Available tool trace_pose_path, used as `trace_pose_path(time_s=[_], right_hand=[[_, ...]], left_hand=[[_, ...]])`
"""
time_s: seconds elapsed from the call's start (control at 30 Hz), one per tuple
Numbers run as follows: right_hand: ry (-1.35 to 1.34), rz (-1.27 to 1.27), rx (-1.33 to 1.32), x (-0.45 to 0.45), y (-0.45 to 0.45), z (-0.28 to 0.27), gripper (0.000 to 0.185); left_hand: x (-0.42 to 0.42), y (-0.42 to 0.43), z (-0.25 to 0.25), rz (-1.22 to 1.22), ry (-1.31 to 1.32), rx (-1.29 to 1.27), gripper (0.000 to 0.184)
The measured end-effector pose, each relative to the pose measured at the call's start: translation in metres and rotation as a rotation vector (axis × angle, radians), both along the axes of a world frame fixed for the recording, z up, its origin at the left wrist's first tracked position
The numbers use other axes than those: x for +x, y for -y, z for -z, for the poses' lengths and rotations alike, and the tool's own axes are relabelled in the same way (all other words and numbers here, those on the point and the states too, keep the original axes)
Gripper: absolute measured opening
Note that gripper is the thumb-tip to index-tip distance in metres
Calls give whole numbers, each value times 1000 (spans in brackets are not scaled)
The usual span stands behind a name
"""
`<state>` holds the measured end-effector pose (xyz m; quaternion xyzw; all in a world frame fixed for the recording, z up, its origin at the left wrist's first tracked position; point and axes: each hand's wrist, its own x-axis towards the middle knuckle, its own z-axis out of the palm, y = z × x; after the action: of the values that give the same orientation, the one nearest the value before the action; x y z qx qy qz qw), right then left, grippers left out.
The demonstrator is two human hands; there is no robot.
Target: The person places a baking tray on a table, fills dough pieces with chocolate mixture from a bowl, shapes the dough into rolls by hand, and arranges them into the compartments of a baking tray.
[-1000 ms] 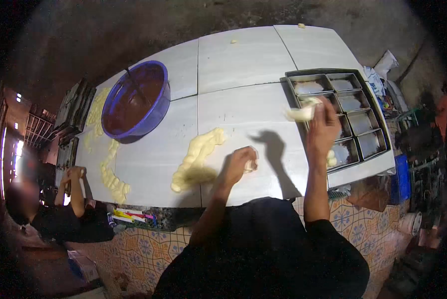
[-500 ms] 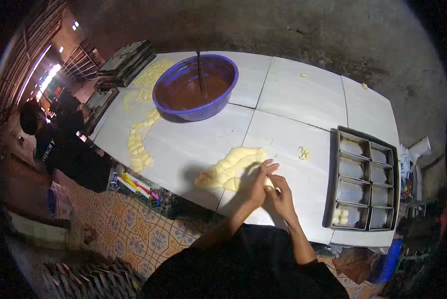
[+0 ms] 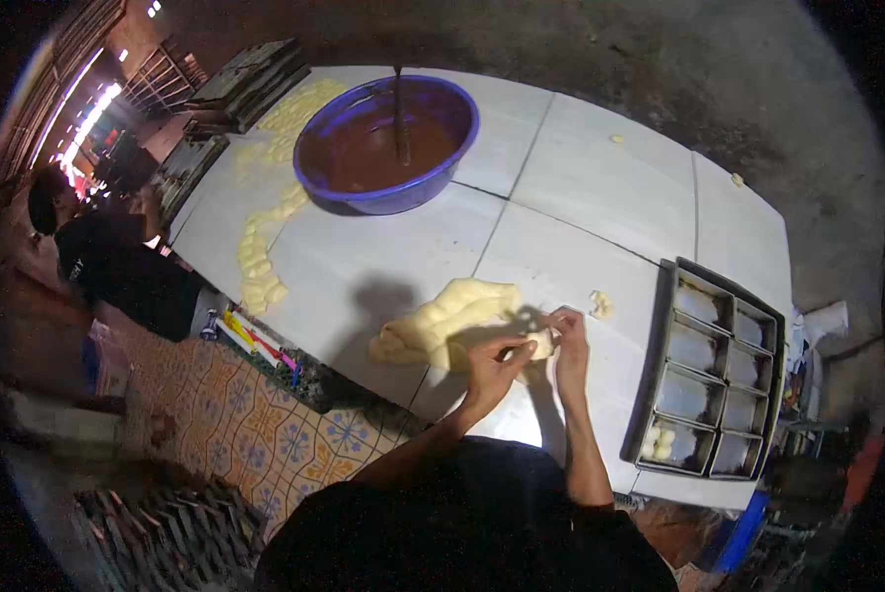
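A small piece of pale dough is held up between my two hands over the white tiled table. My left hand pinches it between thumb and fingers from the left. My right hand, fingers curled, grips it from the other side, partly hiding it. Close by on the left lies a lumpy row of dough portions. Another small dough scrap sits just beyond my right hand. Dough balls lie in the near left compartment of a divided metal baking tin to the right.
A purple basin of brown mixture stands at the back left, a dark utensil upright in it. More dough portions line the table's left side. Stacked dark trays stand at the far corner. Beyond the left edge is a person in black.
My hands, pressed together before, have moved apart, and the dough piece now shows between my fingers. The camera view has shifted slightly.
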<state>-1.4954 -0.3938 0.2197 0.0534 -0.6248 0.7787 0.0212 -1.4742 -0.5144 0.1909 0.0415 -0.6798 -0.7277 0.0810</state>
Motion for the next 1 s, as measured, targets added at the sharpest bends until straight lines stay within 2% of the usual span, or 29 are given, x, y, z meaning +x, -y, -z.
trace_pose_path(time_s=[0.03,0.07,0.13,0.17,0.23,0.27,0.3,0.33,0.37,0.4,0.43,0.47,0.5,0.53,0.57,0.6,0.63,0.67,0.73,0.83,0.9,0.93,0.97,1.0], right_hand=[[-5,-34,-86,-5,3,-10,43],[-87,-48,28,-11,0,-10,54],[-260,-117,20,-19,15,33,51],[-185,-139,95,-21,15,35,56],[-56,-232,-63,-29,6,35,69],[9,-275,-145,-34,4,34,78],[-13,-305,-208,-44,2,39,106],[39,-277,-209,-49,-1,40,110],[95,-251,-208,-48,-3,27,114],[150,-224,-207,-49,-5,21,118],[110,-210,-293,-54,-7,40,130],[98,-168,-239,-53,-7,39,132],[93,-146,-229,-51,-5,34,132],[83,-123,-221,-50,-4,32,132],[-20,-201,-189,-52,-16,55,121],[-48,-220,-232,-52,-13,55,108],[-28,-205,-263,-51,-12,59,103],[-6,-192,-294,-50,-10,64,98],[-12,-157,-265,-53,-3,77,88],[-80,-150,-322,-57,2,80,76],[-23,-110,-277,-54,0,83,74],[4,-96,-255,-56,2,76,74],[10,-57,-220,-59,5,69,74],[64,-55,-252,-64,6,65,74]], left_hand=[[-7,5,2,70,21,-28,20],[-9,9,-20,172,215,-58,17],[-17,-3,18,277,300,1183,25],[-21,4,16,500,315,1421,41],[-30,6,12,557,222,1125,55],[-45,10,13,675,209,1270,77],[-61,13,3,800,211,1403,98],[-82,24,-9,772,321,1186,122],[-110,41,-9,857,280,1225,122],[-147,55,-17,484,328,1106,116],[-184,79,-51,661,205,889,114],[-224,110,-56,554,176,773,102],[-262,124,-70,419,-89,576,94],[-289,146,-82,184,34,301,86],[-314,161,-88,1,39,-147,79],[-349,185,-69,-71,137,-411,75],[-361,187,-64,-125,183,-574,80],[-373,195,-50,-113,234,-651,80],[-392,207,-21,0,337,-643,81],[-396,201,-18,96,442,-544,83],[-401,202,-16,96,443,-469,84],[-390,195,-27,55,413,-483,84],[-376,185,-32,-78,259,-690,81],[-315,135,-100,-162,271,-915,73]])
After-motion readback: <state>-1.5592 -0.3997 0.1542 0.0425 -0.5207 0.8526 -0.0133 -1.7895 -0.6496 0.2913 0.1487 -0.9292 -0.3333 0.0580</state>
